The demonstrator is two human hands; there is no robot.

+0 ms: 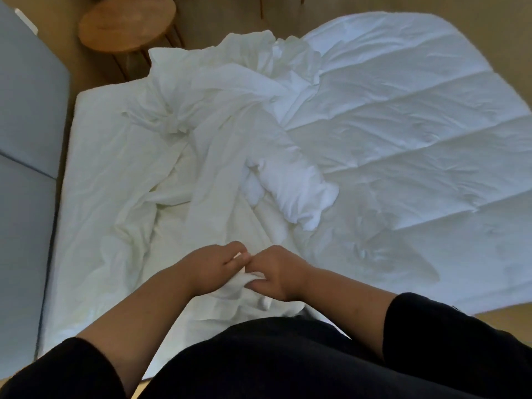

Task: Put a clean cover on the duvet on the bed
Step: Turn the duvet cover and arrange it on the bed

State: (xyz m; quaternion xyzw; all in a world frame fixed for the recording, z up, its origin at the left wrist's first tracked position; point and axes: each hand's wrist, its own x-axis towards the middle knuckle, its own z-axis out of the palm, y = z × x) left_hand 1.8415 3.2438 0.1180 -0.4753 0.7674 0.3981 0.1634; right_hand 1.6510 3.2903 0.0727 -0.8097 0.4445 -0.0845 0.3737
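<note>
the person stood at the near edge of the bed (95, 174), low in the frame, both forearms reaching in from the bottom with dark sleeves (449, 335) pushed up past the wrists. the left hand (214, 267) and the right hand (277, 273) met just below the centre of the frame, knuckles almost touching. each was curled around the same gathered fold of the white cover (218, 156), pinching the cloth between them, and a bunched bit of it showed beneath the right hand's fingers.

the cover ran up from the hands in long creased folds toward the upper middle of the frame, where it lay heaped and crumpled. part of it draped over the left side of the bed. the quilted white duvet (403, 139) was spread across the right half of the frame, its stitched channels running diagonally, with a rolled corner lying near the centre against the cover's folds.

at the upper left stood a round wooden stool (126, 24) on a tan floor (503, 38). a grey padded panel (26, 125) ran along the left edge of the frame beside the bed.
</note>
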